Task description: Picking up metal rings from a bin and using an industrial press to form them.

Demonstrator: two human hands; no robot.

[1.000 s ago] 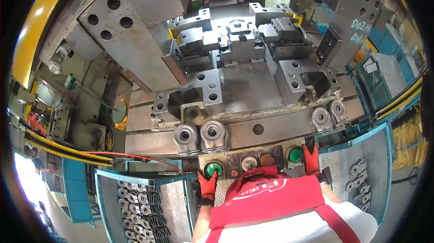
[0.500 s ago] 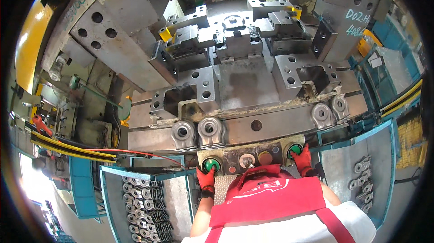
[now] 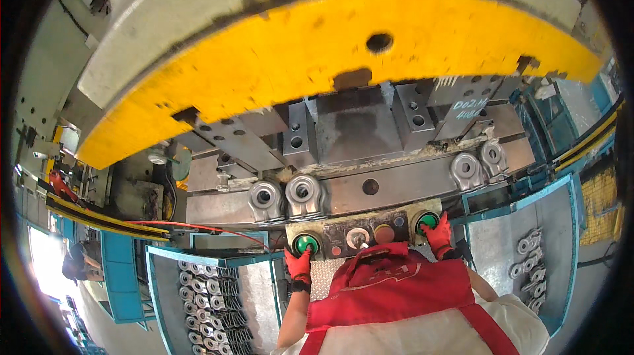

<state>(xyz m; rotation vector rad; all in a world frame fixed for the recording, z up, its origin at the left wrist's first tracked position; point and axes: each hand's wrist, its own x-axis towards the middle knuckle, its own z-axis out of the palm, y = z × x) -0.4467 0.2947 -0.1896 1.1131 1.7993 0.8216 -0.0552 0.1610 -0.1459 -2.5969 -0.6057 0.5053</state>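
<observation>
My left hand [image 3: 299,265], in a red glove, is at the left green push button [image 3: 306,243] of a control box [image 3: 337,236]. One digit lies on the button and another stands apart beside it. On the right green push button [image 3: 426,222], my gloved right hand [image 3: 438,238] rests a digit in the same way, with another digit stretched upward. Neither hand holds anything loose. Beyond the box, a large press ram with a yellow front [image 3: 317,51] hangs low over the die. It hides most of the tooling; a flat steel block [image 3: 360,127] shows below it.
Ring-ended metal parts [image 3: 306,198] stand stacked on the bed's front ledge at left, with more metal parts [image 3: 466,171] at right. Blue-framed bins flank me: the left bin [image 3: 261,295] holds rows of parts, the right bin [image 3: 489,262] several. A red hose [image 3: 198,225] crosses at left.
The yellow-fronted ram has come down over the die, covering the upper tooling that showed before. My hands stay at the two green buttons.
</observation>
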